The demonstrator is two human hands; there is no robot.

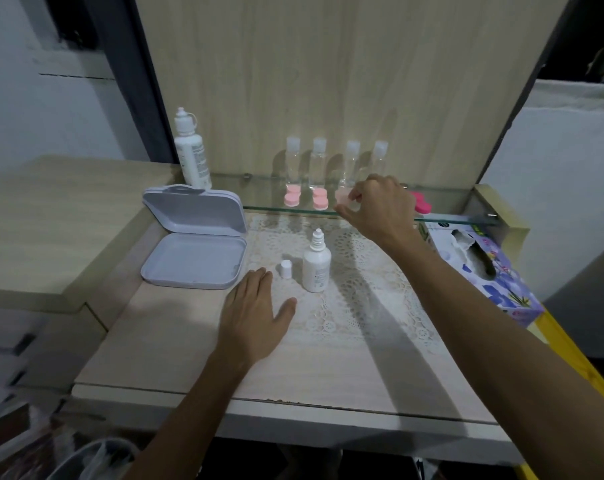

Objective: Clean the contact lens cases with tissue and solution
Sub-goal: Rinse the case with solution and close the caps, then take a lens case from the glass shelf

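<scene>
The right hand (380, 206) reaches up to the narrow glass shelf (442, 216) and its fingers (347, 212) curl round a pale pink round plastic contact lens case (343, 196), the third in the row; whether it is lifted clear of the glass cannot be told. Two more pink lens cases (292, 198) (320, 199) sit on the same shelf to its left, each in front of a small clear plastic bottle with a white cap (292, 161). The left hand (255, 313) lies flat, fingers released, on the pale wooden counter (162, 341), holding nothing. Just beyond it stands a small white plastic solution bottle with its nozzle bare (316, 263), its white cap (286, 269) standing beside it on the lace mat. The purple flowered tissue box (494, 282) waits at the right edge. The step in hand looks like fetching a case for cleaning; next it probably needs bringing down to the counter, opening, and wiping with tissue and solution.
</scene>
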